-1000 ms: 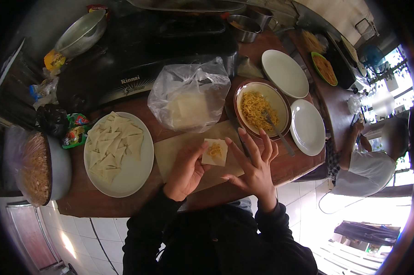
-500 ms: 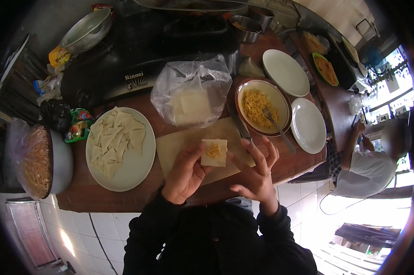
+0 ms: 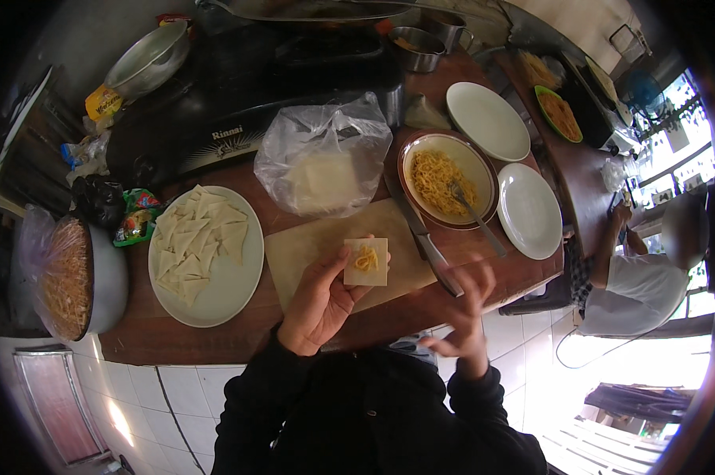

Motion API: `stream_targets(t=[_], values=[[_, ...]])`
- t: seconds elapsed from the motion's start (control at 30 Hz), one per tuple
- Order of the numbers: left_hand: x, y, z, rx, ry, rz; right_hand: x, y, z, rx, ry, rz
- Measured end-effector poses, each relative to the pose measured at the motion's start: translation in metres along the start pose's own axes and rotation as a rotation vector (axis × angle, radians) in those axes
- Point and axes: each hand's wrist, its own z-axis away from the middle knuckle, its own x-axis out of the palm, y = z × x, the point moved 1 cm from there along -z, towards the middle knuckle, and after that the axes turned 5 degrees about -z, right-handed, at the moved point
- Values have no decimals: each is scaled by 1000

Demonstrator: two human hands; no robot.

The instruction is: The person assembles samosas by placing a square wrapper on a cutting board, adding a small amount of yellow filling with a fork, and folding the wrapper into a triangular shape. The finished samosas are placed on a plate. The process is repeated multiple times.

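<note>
My left hand [image 3: 316, 307] holds a square dough wrapper [image 3: 353, 274] by its left edge and from below, over the cutting board [image 3: 288, 252]. A small heap of yellow noodles [image 3: 366, 258] lies on the wrapper's middle. To the right, my right hand [image 3: 464, 321] is empty, fingers apart and slightly blurred, close to the handle of a knife [image 3: 437, 257] lying across the board's right end. Beyond the knife, a brown-rimmed bowl [image 3: 490, 178] holds more noodles, with a metal utensil [image 3: 483, 220] in them. Further square wrappers [image 3: 323, 178] lie in a clear plastic bag [image 3: 270, 146].
A white plate [image 3: 229, 305] at left bears several folded triangular wrappers [image 3: 191, 241]. Two white plates [image 3: 488, 119] stand at right, behind them a metal cup [image 3: 417, 51]. A black stove [image 3: 239, 111] fills the back. A covered pot [image 3: 108, 273] stands far left; another person [image 3: 635, 289] is at right.
My right hand has drawn away from the wrapper, to the right and slightly nearer me. My left hand still holds the wrapper in almost the same place.
</note>
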Motion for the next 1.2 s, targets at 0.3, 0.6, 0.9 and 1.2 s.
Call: stream_targets(t=[0.3, 0.6, 0.9, 1.2], values=[[4, -1, 5, -40, -155, -48, -84, 108, 28, 599, 113, 698], [4, 3, 13, -91, -146, -92, -91, 160, 53, 649, -51, 756], [-3, 4, 14, -122, -179, -65, -84, 163, 51, 711, -118, 691], [-9, 1, 14, -98, -210, -80, -82, 135, 21, 707, -35, 683]])
